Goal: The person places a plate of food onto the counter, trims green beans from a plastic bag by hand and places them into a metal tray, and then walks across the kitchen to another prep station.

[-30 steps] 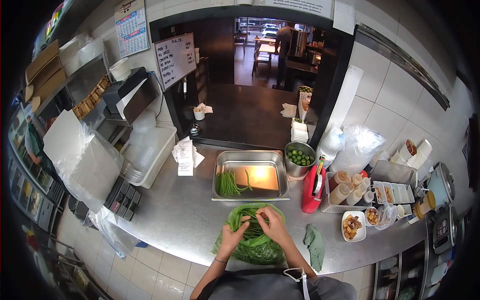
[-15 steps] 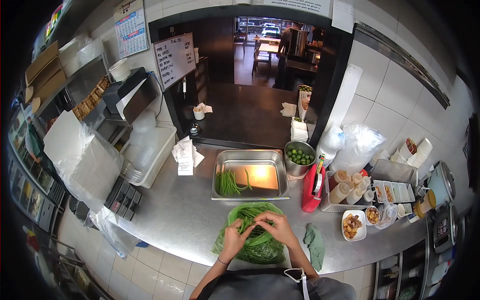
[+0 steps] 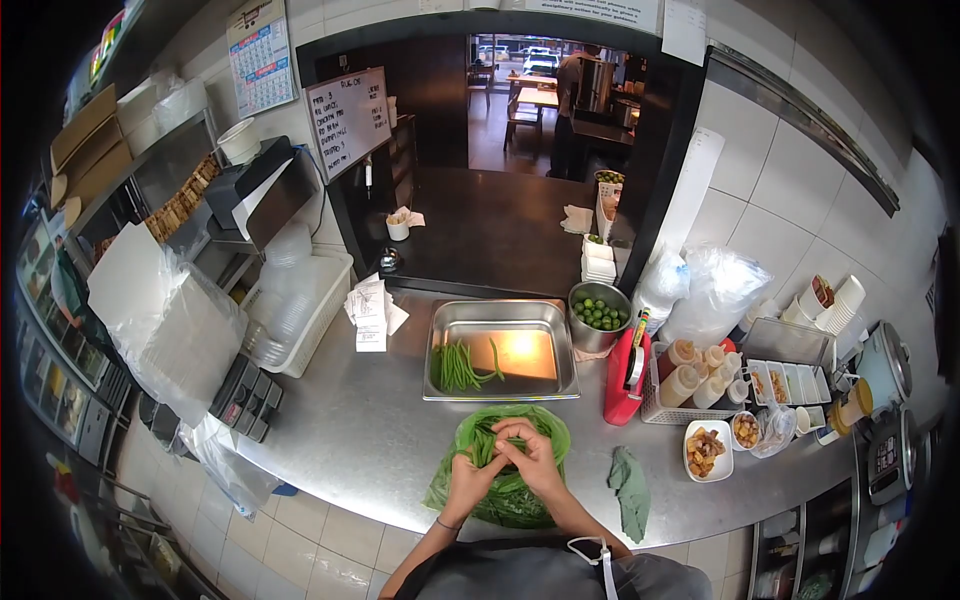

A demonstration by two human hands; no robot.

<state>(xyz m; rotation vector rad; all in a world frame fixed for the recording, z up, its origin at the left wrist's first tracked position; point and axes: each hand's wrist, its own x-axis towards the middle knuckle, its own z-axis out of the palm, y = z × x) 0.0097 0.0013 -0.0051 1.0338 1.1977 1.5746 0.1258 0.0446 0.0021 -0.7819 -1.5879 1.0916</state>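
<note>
Right hand [image 3: 533, 463] shifted left, partly hiding beans [image 3: 482, 441]; tray [image 3: 535, 372] beyond, cloth [image 3: 630, 494] rightward.

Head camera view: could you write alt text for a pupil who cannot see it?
A person's left hand and right hand are close together over an open green bag of green beans on a metal counter. Beyond, a metal tray holds more beans at its left; a pot of green fruits stands right of it.

Beyond my steel desk [image 3: 320, 420], a dark-framed hatch [image 3: 668, 150] opens onto tables [image 3: 538, 97] (daylight behind them); white tiles [image 3: 780, 170] line the wall [image 3: 765, 235], pale ones the floor [image 3: 322, 530].
</note>
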